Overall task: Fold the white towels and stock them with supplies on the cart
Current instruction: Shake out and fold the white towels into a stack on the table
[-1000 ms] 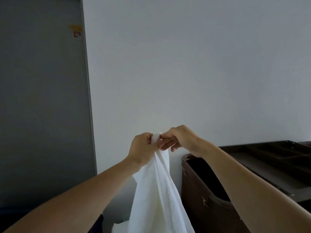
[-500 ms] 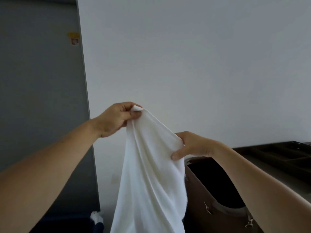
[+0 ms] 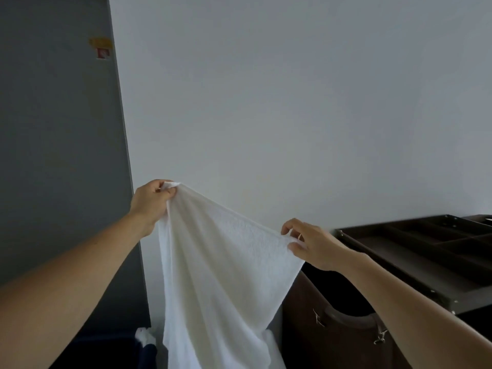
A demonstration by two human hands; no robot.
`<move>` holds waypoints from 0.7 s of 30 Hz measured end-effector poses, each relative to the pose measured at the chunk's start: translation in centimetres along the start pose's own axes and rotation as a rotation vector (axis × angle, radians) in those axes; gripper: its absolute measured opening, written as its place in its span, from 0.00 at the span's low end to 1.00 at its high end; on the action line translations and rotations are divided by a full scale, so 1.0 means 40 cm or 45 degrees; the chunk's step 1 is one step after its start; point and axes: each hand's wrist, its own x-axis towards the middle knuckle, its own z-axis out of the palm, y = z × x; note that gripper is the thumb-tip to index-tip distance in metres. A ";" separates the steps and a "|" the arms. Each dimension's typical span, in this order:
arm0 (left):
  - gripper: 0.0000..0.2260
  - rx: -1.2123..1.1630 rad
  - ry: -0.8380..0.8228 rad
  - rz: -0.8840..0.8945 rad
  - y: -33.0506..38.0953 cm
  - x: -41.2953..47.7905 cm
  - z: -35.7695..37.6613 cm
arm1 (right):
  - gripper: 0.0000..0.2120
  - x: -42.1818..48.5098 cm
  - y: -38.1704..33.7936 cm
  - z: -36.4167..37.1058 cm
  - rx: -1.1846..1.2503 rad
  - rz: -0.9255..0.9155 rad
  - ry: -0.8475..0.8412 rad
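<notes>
A white towel (image 3: 218, 267) hangs spread in front of me against a pale wall. My left hand (image 3: 151, 202) pinches its upper left corner, raised high. Lower and to the right, my right hand (image 3: 311, 243) grips the towel's top edge between thumb and fingers. The cloth drapes down past the bottom of the frame. The dark brown cart (image 3: 415, 251) stands at the right, its top tray split into compartments.
A dark brown bag or bin (image 3: 332, 328) hangs on the cart's left end, just behind the towel. A grey door (image 3: 58, 155) with a small sticker is at the left. More white cloth (image 3: 145, 338) shows low down beside a dark blue item.
My hands started together at one corner and have drawn apart. The right hand slid along the top edge to the right, spreading the towel wider.
</notes>
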 end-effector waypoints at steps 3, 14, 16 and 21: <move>0.04 0.030 0.048 -0.001 -0.002 -0.006 -0.010 | 0.10 -0.015 -0.009 0.034 -0.066 -0.028 -0.067; 0.06 0.371 -0.078 0.172 -0.002 -0.005 -0.087 | 0.12 -0.005 -0.017 0.028 -0.060 0.204 -0.190; 0.07 0.533 -0.055 0.245 0.041 0.038 -0.120 | 0.12 0.063 -0.046 -0.071 0.027 0.253 0.107; 0.12 0.528 0.259 0.501 0.279 0.169 -0.181 | 0.11 0.240 -0.218 -0.365 0.238 0.192 0.777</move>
